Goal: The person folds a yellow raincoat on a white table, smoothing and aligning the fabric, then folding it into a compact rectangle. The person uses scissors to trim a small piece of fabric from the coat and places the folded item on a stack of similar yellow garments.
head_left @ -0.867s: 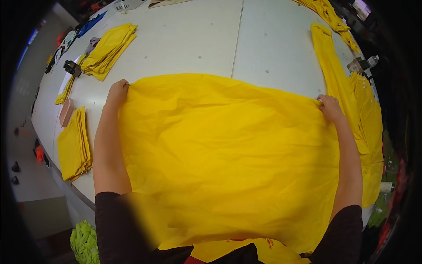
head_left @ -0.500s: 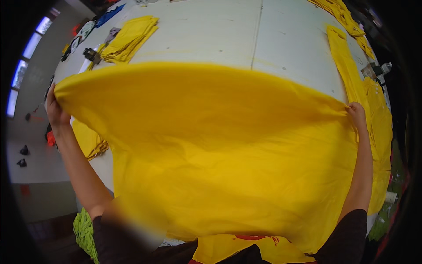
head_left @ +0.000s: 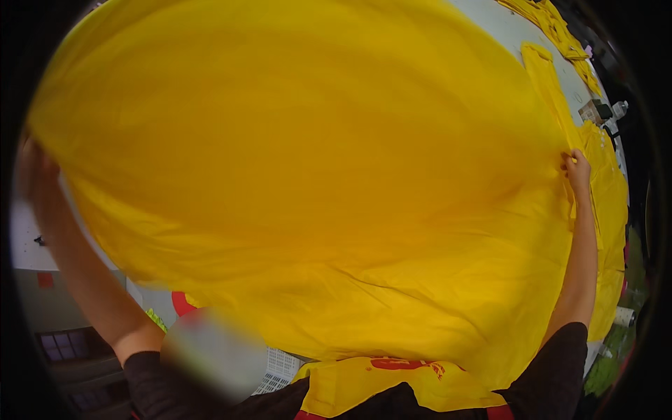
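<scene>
A wide sheet of yellow cloth [head_left: 308, 161] is stretched between my hands, billowing upward and covering most of the view. My left hand [head_left: 40, 168], dim and blurred at the far left rim, is raised and grips one corner of it. At the right, my right hand [head_left: 577, 169] pinches the cloth's other side between thumb and fingers. The lower part of the sheet lies wrinkled near my body. A yellow apron [head_left: 371, 385] with a red print is on my front.
More yellow cloth [head_left: 607, 210] lies along the right side of the white table [head_left: 490, 24], with further yellow strips [head_left: 553, 28] at the far right. A small dark device [head_left: 595, 110] and a white thread cone [head_left: 623, 316] stand at the right. A white plastic basket [head_left: 280, 367] is near my body.
My left hand has swung outward and to the left, lifting its side of the cloth. The sheet now rises higher and hides the far table and the yellow stack there. The right hand has shifted slightly.
</scene>
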Available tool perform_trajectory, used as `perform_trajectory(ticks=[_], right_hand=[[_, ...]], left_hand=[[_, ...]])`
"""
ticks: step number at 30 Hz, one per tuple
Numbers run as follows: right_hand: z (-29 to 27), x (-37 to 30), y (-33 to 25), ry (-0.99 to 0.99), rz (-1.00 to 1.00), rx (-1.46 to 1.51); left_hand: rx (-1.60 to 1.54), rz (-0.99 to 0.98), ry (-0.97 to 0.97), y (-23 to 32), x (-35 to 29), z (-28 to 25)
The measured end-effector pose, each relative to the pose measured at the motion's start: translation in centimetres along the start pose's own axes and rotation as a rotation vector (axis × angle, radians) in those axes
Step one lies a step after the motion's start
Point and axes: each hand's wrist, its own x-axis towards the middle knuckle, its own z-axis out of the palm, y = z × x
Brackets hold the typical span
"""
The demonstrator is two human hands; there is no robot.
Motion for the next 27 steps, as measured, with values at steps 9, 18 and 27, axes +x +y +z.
perform_trajectory(ticks=[9, 18, 27], right_hand=[[9.1, 0.0, -4.9, 0.197, -0.164, -0.239], [9.9, -12.6, -8.9, 0.017, -0.274, -0.182], [8.5, -21.0, -9.1, -0.176, 0.027, -0.534]], left_hand=[[0.790, -0.481, 0.311, -25.4, 0.5, 5.7], [0.481, -0.198, -0.328, -20.1, -17.8, 16.3], [0.694, -0.353, -0.745, -13.9, -37.2, 15.2]])
